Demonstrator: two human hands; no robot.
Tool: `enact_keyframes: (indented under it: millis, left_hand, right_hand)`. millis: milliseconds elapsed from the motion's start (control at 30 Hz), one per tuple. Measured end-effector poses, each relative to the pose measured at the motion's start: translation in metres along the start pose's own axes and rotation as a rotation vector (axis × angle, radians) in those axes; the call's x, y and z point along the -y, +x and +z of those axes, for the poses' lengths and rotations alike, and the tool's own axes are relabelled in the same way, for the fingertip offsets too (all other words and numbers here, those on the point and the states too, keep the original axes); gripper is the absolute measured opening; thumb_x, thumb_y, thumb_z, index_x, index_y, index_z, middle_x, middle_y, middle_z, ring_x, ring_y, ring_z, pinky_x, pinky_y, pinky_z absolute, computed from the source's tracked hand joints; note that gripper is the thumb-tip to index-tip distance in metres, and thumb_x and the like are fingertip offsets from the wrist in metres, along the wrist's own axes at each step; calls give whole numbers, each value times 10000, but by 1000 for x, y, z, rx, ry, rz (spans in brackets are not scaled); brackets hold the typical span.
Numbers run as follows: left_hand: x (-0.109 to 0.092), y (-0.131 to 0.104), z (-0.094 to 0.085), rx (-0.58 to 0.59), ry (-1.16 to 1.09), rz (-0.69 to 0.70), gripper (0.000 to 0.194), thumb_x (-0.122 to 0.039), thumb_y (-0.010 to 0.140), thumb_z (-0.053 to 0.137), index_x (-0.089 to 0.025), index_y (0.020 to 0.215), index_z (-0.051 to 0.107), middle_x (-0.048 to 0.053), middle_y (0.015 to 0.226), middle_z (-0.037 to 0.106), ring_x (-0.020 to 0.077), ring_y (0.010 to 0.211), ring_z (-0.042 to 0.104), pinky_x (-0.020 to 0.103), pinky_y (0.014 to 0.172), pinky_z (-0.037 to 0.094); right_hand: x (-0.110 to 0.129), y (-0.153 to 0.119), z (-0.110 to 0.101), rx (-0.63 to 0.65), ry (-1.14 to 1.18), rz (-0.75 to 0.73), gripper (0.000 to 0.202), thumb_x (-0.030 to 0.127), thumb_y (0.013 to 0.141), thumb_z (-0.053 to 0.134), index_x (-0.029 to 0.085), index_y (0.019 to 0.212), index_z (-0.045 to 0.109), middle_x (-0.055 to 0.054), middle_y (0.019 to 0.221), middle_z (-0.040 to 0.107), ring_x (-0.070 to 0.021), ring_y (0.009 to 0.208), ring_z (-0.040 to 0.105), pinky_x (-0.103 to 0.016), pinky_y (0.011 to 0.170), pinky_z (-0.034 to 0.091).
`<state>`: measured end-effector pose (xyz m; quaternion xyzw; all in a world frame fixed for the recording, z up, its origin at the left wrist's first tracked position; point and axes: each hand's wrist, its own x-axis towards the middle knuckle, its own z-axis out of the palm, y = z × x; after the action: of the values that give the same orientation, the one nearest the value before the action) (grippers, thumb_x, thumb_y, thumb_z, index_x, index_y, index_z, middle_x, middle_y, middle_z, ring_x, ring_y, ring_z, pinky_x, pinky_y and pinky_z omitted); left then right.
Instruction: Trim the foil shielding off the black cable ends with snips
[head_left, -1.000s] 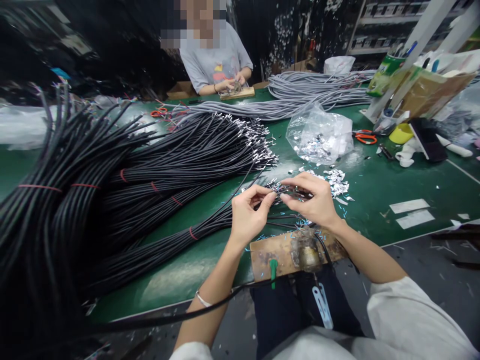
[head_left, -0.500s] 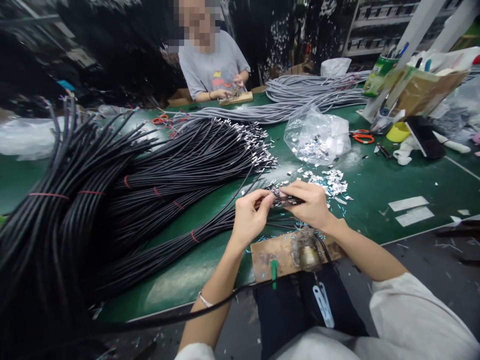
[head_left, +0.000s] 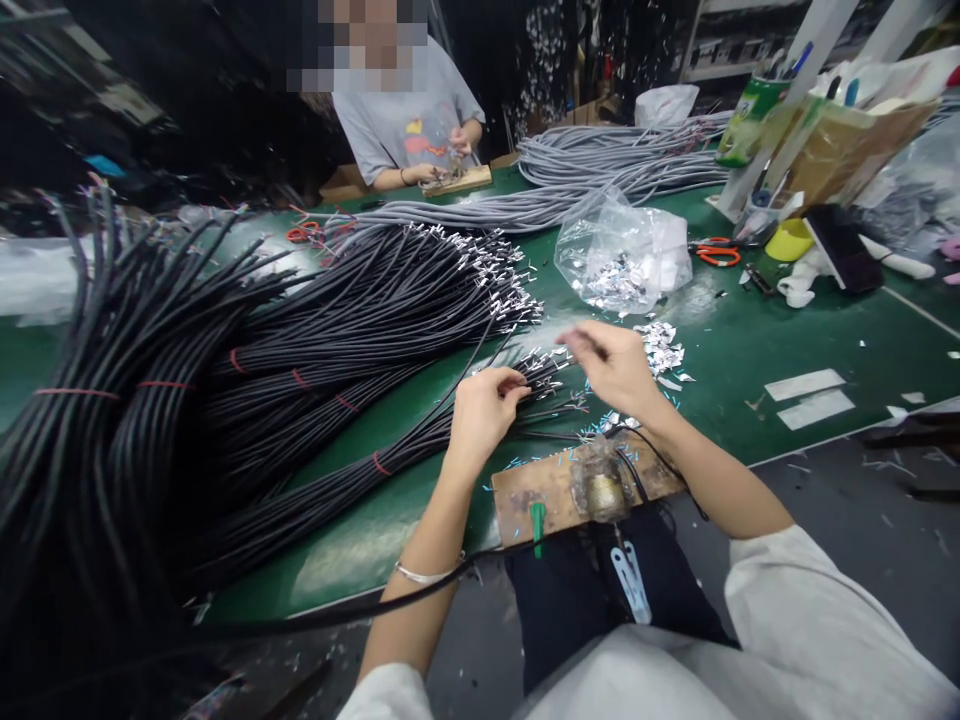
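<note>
My left hand (head_left: 486, 412) is closed in a pinch at the stripped end of a bundle of black cables (head_left: 420, 440), apparently on one cable; the fingers partly hide it. My right hand (head_left: 616, 368) is raised a little to the right, thumb and fingertips pressed together. Anything in that pinch is too small or blurred to make out. Between and below the hands, thin wire ends (head_left: 551, 372) fan out from the bundle. Closer to me sits a wooden board (head_left: 517, 505) with a worn metal fixture (head_left: 604, 490) and a green clip (head_left: 538, 528).
Larger black cable bundles (head_left: 360, 290) fill the left side. White scraps (head_left: 661, 350) lie beyond my right hand, near a clear plastic bag (head_left: 622, 250) and orange-handled scissors (head_left: 718, 252). Across the table, a person (head_left: 409, 120) works beside grey cables (head_left: 600, 160).
My hands were together over the cable ends; the right has moved up and away from the left. The dark piece under the right fingers no longer shows there. The view has shifted slightly.
</note>
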<state>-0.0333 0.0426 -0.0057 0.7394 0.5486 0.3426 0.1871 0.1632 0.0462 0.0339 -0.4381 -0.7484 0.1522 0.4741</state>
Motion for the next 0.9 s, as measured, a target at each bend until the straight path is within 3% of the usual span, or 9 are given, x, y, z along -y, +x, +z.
enact_keyframes:
  millis: [133,233,300,367,433,500,633,900]
  left_hand:
    - [6,2,8,-37,204,87,115,-174,731,663,-184,842,690,72,864,647,218,844,598,348,793,471]
    - [1,3,9,-99,134,126,89,-157,786,594,-168,828,672,69,861,642,203,861,599,329,808,475]
    - [-7,1,6,-184,31,144,113,-188,824,562,-168,867,665,60,874,653,178,842,610,300,799,481]
    - [-17,-3,2,-241,-84,152,158,-228,841,557,-173,948,659,55,898,665,159,828,621,276,787,489]
    - [-26,-7,-3,-250,-169,156,272,-255,841,572,-183,1098,625,46,895,663,141,785,619,254,757,494]
    - [-33,-10,-8,-214,-164,192,354,-256,856,558,-208,1205,583,35,871,655,124,739,598,243,731,486]
    - [-39,-12,-16,-151,-57,284,321,-210,904,468,-220,1190,613,57,924,651,135,802,596,254,743,470]
    - [-45,-16,-17,-320,-49,262,133,-202,843,585,-173,903,700,36,774,658,119,681,584,233,650,465]
  right_hand:
    - [-8,-12,9,476,-221,-101,106,244,818,629,213,736,689,0,652,652,-114,568,557,-246,515,320]
    - [-6,-16,10,652,-231,-181,87,169,756,677,216,683,685,1,628,659,-120,548,567,-246,501,314]
    - [-2,-14,8,569,-174,-196,104,147,803,615,215,805,693,-9,743,698,-127,635,605,-240,553,368]
    - [2,-10,6,360,-87,-156,152,155,861,539,196,910,678,-25,836,706,-130,705,616,-245,613,415]
    - [6,-6,3,130,-2,-108,154,180,875,525,178,925,671,-33,837,698,-130,707,606,-255,631,441]
    - [9,-5,2,-13,57,-102,137,177,850,557,185,915,678,-24,794,681,-129,685,593,-262,626,454]
    - [13,-9,4,-39,132,-158,184,128,818,574,199,931,700,-12,740,659,-118,643,581,-252,586,467]
    - [19,-13,6,-58,144,-186,184,142,830,588,201,954,711,-11,721,673,-106,609,580,-240,555,474]
